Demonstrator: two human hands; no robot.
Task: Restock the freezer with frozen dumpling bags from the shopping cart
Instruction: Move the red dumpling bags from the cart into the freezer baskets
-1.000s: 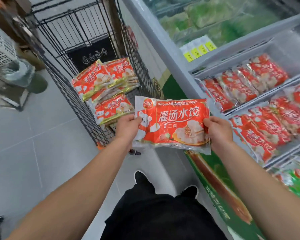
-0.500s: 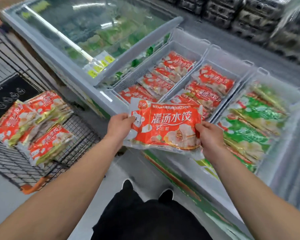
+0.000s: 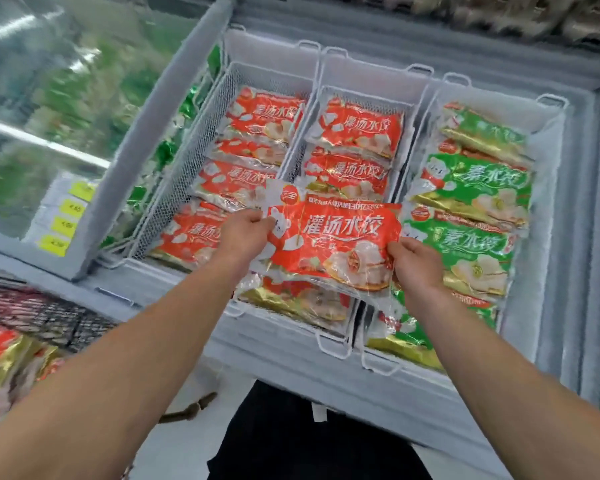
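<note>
Left hand (image 3: 245, 233) and right hand (image 3: 417, 265) grip red dumpling bag (image 3: 336, 244) ends; bag over middle freezer basket (image 3: 333, 344).

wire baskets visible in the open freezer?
3. Left basket and middle basket hold red bags; right basket holds mostly green bags. More may lie under the closed glass lid.

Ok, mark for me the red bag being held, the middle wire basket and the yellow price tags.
held red bag (image 3: 336, 244), head view: centre of its printed front.
middle wire basket (image 3: 371, 76), head view: bare far rim.
yellow price tags (image 3: 71, 209), head view: second tag from the top.
</note>
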